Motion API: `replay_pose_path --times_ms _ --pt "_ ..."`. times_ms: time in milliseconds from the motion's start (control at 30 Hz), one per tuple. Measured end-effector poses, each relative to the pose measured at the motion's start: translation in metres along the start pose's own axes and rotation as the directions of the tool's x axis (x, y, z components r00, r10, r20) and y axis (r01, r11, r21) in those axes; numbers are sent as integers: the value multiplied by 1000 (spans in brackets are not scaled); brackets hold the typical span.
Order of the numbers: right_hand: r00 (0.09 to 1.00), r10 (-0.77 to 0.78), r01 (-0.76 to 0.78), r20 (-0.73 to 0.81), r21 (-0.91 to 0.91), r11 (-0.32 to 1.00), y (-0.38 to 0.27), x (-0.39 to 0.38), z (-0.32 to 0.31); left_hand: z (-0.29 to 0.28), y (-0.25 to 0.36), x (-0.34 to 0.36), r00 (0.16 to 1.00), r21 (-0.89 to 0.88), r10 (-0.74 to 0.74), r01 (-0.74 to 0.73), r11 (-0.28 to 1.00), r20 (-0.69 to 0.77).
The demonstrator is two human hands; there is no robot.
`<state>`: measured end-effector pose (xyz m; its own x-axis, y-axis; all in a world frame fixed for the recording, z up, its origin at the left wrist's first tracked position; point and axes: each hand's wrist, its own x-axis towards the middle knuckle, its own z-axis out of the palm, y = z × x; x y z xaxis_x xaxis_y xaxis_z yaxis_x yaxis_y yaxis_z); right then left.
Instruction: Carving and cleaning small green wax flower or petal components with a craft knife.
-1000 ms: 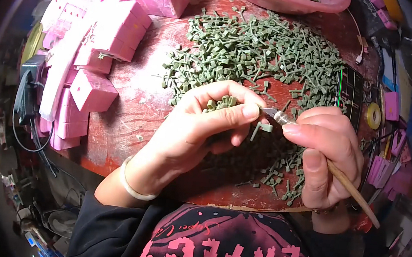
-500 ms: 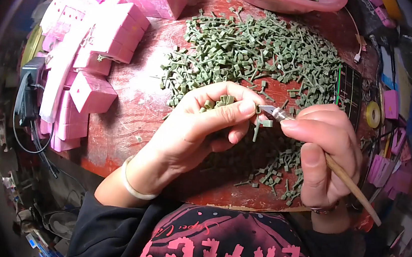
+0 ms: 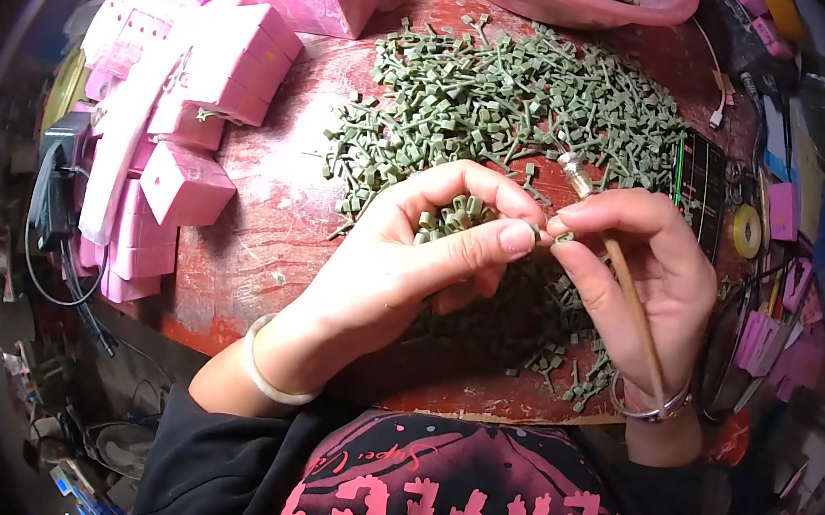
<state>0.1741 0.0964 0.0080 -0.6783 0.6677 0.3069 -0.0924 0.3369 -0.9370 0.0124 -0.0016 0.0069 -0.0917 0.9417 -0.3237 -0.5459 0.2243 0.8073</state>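
Note:
My left hand (image 3: 404,242) is closed, its thumb and forefinger pinching a small green piece at their tips. Several more small green pieces (image 3: 457,212) sit in the curl of its fingers. Close beside it, my right hand (image 3: 647,272) pinches a small green ring-like piece (image 3: 563,237) between thumb and forefinger. That hand also keeps a craft knife (image 3: 629,300) with a wooden handle and metal collar, its blade pointing up and away over the table. Beyond both hands spreads a heap of small green stemmed pieces (image 3: 510,97).
Pink blocks (image 3: 189,186) and boxes are stacked along the left of the red table (image 3: 260,272). A pink basin (image 3: 570,3) with more green pieces stands at the far edge. To the right lie a dark ruled mat (image 3: 699,192), a yellow tape roll (image 3: 747,230) and a cable.
The knife blade has come away from the piece at my left fingertips and swung upward. My right thumb and forefinger have moved left and now pinch a green piece.

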Motion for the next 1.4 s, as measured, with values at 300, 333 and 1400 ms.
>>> replay_pose_path --times_ms 300,333,1400 --pt "967 234 -253 98 333 908 -2 2 -8 -5 -1 0 995 -8 -67 67 998 74" --pt "964 242 -267 113 363 893 -3 2 -8 -4 0 0 995 -8 -66 67 998 77" --pt "926 -378 373 16 -203 905 -1 -3 -14 -4 -8 4 967 288 234 -253 924 99"
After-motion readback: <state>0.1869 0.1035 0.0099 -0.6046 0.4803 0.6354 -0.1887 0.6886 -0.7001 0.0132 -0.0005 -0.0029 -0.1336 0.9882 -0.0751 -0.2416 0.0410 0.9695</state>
